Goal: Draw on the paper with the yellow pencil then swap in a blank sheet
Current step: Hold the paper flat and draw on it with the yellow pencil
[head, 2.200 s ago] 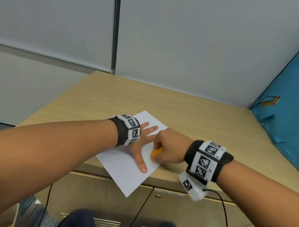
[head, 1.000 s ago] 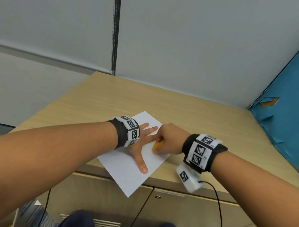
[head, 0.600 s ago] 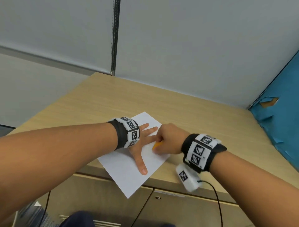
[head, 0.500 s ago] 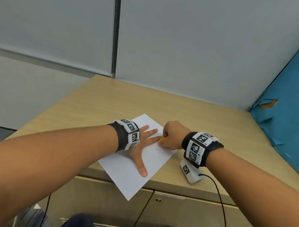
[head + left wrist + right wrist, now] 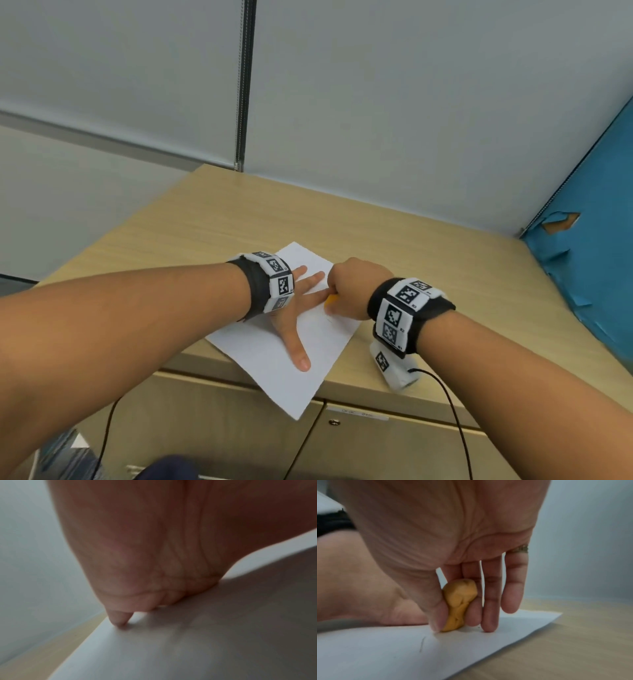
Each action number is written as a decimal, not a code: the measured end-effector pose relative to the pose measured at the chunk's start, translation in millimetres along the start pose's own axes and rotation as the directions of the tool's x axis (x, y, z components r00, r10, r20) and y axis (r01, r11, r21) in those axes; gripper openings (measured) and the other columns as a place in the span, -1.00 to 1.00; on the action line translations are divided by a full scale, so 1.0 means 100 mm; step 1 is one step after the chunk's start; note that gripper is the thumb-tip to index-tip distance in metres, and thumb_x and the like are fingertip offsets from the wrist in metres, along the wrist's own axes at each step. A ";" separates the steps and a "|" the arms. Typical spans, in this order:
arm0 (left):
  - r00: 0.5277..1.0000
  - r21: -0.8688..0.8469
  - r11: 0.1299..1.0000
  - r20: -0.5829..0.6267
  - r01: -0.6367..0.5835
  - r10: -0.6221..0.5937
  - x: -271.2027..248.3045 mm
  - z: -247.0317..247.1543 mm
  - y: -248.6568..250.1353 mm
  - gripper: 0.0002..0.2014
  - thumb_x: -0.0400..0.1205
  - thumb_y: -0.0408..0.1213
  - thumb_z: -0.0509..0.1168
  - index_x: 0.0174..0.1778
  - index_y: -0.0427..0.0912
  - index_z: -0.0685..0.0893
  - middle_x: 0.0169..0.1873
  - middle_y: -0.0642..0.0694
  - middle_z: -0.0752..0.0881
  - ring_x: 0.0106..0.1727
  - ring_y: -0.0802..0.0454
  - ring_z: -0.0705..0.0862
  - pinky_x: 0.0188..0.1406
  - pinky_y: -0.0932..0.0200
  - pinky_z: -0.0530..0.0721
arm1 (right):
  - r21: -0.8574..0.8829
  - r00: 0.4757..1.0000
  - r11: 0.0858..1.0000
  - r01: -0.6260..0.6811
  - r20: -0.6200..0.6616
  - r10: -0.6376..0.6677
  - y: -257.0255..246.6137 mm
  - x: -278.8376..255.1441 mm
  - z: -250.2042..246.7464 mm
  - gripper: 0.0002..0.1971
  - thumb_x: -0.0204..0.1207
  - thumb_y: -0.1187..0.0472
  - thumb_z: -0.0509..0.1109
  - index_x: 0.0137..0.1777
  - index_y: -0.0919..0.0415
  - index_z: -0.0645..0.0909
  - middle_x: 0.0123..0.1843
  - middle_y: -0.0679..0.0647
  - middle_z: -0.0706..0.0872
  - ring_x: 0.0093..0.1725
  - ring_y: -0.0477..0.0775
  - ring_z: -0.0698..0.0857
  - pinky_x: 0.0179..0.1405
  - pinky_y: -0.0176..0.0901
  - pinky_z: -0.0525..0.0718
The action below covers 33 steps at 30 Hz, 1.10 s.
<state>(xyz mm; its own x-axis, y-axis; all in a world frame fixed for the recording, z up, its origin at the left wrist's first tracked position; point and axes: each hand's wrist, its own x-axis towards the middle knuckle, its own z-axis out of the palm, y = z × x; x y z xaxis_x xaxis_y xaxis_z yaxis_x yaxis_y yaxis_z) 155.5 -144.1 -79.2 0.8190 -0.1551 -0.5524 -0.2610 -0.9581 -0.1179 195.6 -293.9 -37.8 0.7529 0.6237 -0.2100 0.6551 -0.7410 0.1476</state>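
Observation:
A white sheet of paper lies at an angle on the wooden cabinet top, its near corner hanging over the front edge. My left hand presses flat on it, fingers spread; the left wrist view shows the palm on the sheet. My right hand sits just right of the left fingers and pinches a stubby yellow pencil. In the right wrist view the pencil is held between thumb and fingers, its tip on the paper. A faint pencil line shows nearby.
Grey wall panels close off the back and a blue partition with a torn patch stands at the right. Cabinet doors lie under the top. A black cable runs from the right wrist camera over the front edge.
My right hand has slid away from me along the sheet's right side with the pencil, up beside the left fingertips. The left hand has kept pressing on the paper.

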 end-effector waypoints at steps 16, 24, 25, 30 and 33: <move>0.998 0.096 0.994 -0.044 -0.048 0.052 -0.25 -0.06 0.00 0.38 0.17 0.66 0.33 0.68 0.26 -0.43 0.73 0.08 -0.41 0.77 -0.19 -0.23 0.58 -0.53 -0.14 | 0.271 0.997 0.960 0.068 0.009 -0.073 0.16 -0.10 0.14 -0.72 0.54 -0.07 0.53 0.15 0.06 0.79 -0.08 -0.06 0.68 -0.03 0.05 0.68 -0.01 -0.09 0.66; 0.987 0.008 0.992 -0.092 -0.129 0.130 -0.07 0.04 -0.03 0.48 0.16 0.51 0.51 0.67 0.20 -0.49 0.70 0.07 -0.49 0.71 -0.15 -0.45 0.57 -0.40 -0.34 | 0.215 0.996 0.973 0.085 -0.043 -0.077 0.07 -0.17 0.17 -0.76 0.50 -0.03 0.52 -0.06 0.15 0.76 -0.12 0.06 0.77 -0.12 0.15 0.73 -0.16 -0.03 0.72; 0.988 0.017 0.992 -0.091 -0.127 0.128 -0.06 0.05 -0.04 0.49 0.15 0.53 0.50 0.67 0.22 -0.49 0.69 0.08 -0.50 0.71 -0.15 -0.47 0.57 -0.41 -0.35 | 0.219 0.988 0.964 0.151 -0.024 -0.149 0.00 -0.24 0.20 -0.77 0.48 -0.04 0.54 -0.03 0.11 0.77 -0.12 0.00 0.77 -0.13 0.09 0.72 -0.12 -0.03 0.74; 0.984 -0.027 0.990 -0.109 -0.142 0.138 0.05 0.13 -0.10 0.55 -0.07 0.65 0.40 0.61 0.34 -0.54 0.65 0.19 -0.55 0.68 -0.08 -0.52 0.52 -0.42 -0.41 | 0.245 0.986 0.956 0.161 0.011 -0.168 0.07 -0.20 0.10 -0.74 0.48 -0.08 0.59 -0.01 0.10 0.83 -0.16 -0.11 0.74 -0.18 -0.06 0.66 -0.13 -0.15 0.66; 0.986 -0.033 0.991 -0.112 -0.130 0.126 0.08 0.14 -0.11 0.56 -0.15 0.69 0.32 0.59 0.35 -0.56 0.65 0.21 -0.53 0.68 -0.05 -0.51 0.50 -0.41 -0.44 | 0.233 0.996 0.971 0.059 -0.073 -0.043 0.14 -0.06 0.10 -0.74 0.47 -0.02 0.55 -0.14 0.21 0.80 -0.19 0.10 0.80 -0.16 0.16 0.75 -0.12 0.05 0.78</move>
<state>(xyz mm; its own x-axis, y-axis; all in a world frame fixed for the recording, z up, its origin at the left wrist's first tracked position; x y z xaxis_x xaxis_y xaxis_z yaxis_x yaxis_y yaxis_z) 158.1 -131.0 -94.3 0.8318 -0.3006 -0.4667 -0.3487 -0.9371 -0.0179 200.0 -310.4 -44.5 0.7267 0.6716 -0.1447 0.6656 -0.7404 -0.0938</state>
